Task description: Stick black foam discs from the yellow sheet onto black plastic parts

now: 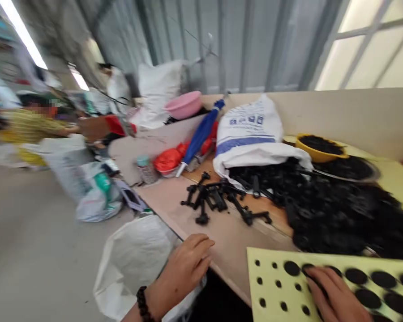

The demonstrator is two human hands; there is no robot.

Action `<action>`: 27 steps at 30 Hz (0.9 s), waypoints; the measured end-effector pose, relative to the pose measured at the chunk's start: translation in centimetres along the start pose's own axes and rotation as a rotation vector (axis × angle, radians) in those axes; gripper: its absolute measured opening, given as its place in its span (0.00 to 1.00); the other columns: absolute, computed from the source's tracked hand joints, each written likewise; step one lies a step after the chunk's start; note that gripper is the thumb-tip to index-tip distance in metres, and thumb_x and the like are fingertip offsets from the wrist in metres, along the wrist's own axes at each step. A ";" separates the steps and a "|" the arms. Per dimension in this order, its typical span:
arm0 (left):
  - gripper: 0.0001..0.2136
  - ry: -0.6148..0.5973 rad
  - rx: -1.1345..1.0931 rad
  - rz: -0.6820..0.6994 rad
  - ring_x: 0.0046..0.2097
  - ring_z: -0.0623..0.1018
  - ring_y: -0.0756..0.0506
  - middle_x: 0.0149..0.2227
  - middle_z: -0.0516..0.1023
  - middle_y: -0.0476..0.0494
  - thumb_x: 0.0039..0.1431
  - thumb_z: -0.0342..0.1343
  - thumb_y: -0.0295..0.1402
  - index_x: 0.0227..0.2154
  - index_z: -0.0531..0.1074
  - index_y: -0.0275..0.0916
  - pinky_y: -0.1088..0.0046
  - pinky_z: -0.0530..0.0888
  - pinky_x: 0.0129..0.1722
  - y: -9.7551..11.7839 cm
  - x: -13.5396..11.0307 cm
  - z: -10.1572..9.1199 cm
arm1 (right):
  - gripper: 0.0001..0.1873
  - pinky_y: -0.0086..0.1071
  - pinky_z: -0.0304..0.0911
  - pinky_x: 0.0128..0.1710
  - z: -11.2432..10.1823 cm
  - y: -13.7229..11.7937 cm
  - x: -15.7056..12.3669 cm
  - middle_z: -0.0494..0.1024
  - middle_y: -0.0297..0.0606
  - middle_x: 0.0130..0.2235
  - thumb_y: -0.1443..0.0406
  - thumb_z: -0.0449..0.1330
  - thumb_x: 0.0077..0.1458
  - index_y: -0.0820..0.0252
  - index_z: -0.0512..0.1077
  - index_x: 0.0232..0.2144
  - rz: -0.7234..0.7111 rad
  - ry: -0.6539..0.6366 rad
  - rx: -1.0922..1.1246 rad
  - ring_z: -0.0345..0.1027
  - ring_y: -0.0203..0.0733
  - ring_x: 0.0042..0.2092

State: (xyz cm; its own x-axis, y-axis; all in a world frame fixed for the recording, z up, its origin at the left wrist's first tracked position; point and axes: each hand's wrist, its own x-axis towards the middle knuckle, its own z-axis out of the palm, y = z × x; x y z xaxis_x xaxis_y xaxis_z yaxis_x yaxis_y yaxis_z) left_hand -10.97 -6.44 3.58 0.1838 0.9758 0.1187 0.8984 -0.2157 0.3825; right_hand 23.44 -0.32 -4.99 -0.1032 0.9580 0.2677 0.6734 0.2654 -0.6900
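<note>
- From here I see a plywood worktop [221, 255] running away from me
- Loose black plastic fittings [336, 214] heaped across its right side
- A smaller tangle of black fittings [211, 197] just left of the heap
- A white woven sack [248, 134] with blue print, lying against the heap
- A folded blue umbrella [201, 134], a red plastic bag [168, 161] and a bottle [146, 170] farther left

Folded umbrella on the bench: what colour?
The folded umbrella is bright blue; best in the head view.
</note>
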 end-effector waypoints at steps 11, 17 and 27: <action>0.12 -0.188 -0.032 0.517 0.51 0.66 0.42 0.50 0.67 0.41 0.60 0.50 0.29 0.47 0.65 0.41 0.62 0.67 0.49 8.8 6.6 7.8 | 0.11 0.42 0.66 0.36 0.9 -4.2 -0.8 0.73 0.46 0.39 0.71 0.50 0.56 0.59 0.70 0.37 -0.200 0.033 -0.478 0.67 0.49 0.39; 0.06 -0.244 0.077 0.570 0.47 0.67 0.42 0.44 0.69 0.44 0.61 0.48 0.32 0.40 0.66 0.40 0.63 0.66 0.43 8.3 7.2 8.0 | 0.08 0.40 0.65 0.36 1.3 -3.6 -0.8 0.72 0.45 0.39 0.70 0.50 0.56 0.59 0.68 0.36 -0.207 -0.033 -0.475 0.66 0.48 0.39; 0.11 -0.221 0.147 0.588 0.43 0.66 0.41 0.43 0.68 0.43 0.60 0.49 0.36 0.44 0.64 0.39 0.62 0.63 0.39 8.8 7.8 8.3 | 0.08 0.44 0.65 0.37 1.6 -5.5 -0.4 0.70 0.48 0.37 0.74 0.48 0.54 0.62 0.66 0.33 -0.127 -0.035 -0.473 0.66 0.52 0.39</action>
State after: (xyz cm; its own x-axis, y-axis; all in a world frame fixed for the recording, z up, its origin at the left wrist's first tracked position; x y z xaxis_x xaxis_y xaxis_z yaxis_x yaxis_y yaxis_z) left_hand 1.66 -0.44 0.31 0.7260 0.6838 0.0729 0.6649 -0.7250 0.1795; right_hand 18.56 -1.94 -2.39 -0.2246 0.9266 0.3016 0.9119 0.3090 -0.2702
